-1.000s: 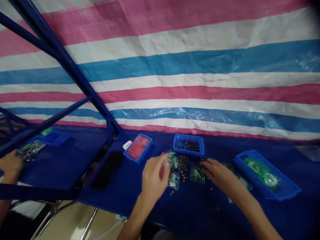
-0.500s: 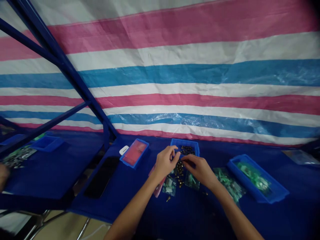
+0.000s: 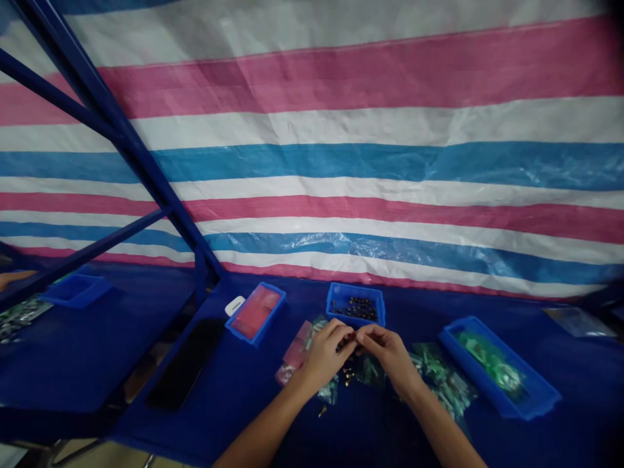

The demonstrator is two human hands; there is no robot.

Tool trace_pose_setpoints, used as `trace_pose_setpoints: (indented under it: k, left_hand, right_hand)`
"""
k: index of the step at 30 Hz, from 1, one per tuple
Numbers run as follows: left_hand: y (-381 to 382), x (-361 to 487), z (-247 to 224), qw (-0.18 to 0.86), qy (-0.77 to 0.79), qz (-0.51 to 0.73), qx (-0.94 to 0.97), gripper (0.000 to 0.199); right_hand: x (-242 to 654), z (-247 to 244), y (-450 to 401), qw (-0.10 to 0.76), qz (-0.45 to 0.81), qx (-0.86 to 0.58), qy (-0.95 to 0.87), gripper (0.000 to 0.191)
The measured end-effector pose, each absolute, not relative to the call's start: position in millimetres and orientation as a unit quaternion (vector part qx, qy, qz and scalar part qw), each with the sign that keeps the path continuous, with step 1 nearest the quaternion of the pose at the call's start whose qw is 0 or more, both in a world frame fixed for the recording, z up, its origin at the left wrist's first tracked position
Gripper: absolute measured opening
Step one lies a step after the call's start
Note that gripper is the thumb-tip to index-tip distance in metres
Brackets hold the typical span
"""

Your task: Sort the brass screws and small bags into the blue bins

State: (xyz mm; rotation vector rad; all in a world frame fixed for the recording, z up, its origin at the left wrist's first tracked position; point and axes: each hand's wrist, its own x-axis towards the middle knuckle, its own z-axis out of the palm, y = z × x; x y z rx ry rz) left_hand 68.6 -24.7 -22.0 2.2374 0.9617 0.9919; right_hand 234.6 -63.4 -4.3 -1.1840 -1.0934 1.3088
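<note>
My left hand (image 3: 325, 356) and my right hand (image 3: 385, 354) meet at the fingertips just in front of a small blue tray (image 3: 355, 318) that holds a heap of small brass fittings. Both hands appear to pinch a small brass fitting (image 3: 347, 342) between them, though the fingers mostly hide it. Loose brass fittings (image 3: 346, 377) lie on the blue tablecloth (image 3: 370, 435) below my hands. Small clear bags with green parts (image 3: 327, 390) lie partly under my left hand.
A long blue tray of green bagged parts (image 3: 494, 364) stands to the right, with more bags (image 3: 441, 380) beside it. To the left lie a red-lined blue tray (image 3: 256, 313), a white object (image 3: 234, 305) and a black phone (image 3: 185, 364). A blue metal frame (image 3: 146, 175) crosses the left side, where a person's hand (image 3: 14, 278) shows.
My hands have moved closer together, from above the small tray's front edge to just in front of it. The whole scene sits lower and further left in the view.
</note>
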Motion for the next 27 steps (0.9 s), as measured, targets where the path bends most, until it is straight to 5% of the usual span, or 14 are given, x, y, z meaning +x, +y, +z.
trace_pose_setpoints:
  k: [18,24,27]
  left_hand:
    - [-12,59,-17,0.226,0.317,0.370,0.844,0.014]
    - [-4,54,-17,0.142,0.375,0.371,0.837,0.023]
    - [0,50,-14,0.113,0.400,0.374,0.829,0.023]
  right_hand:
    - [233,-8,-65,0.451,0.406,-0.570,-0.554,0.036]
    - [251,-24,-57,0.478,0.078,-0.628,-0.609,0.021]
    - [259,-27,-53,0.449,0.017,-0.634,-0.630,0.027]
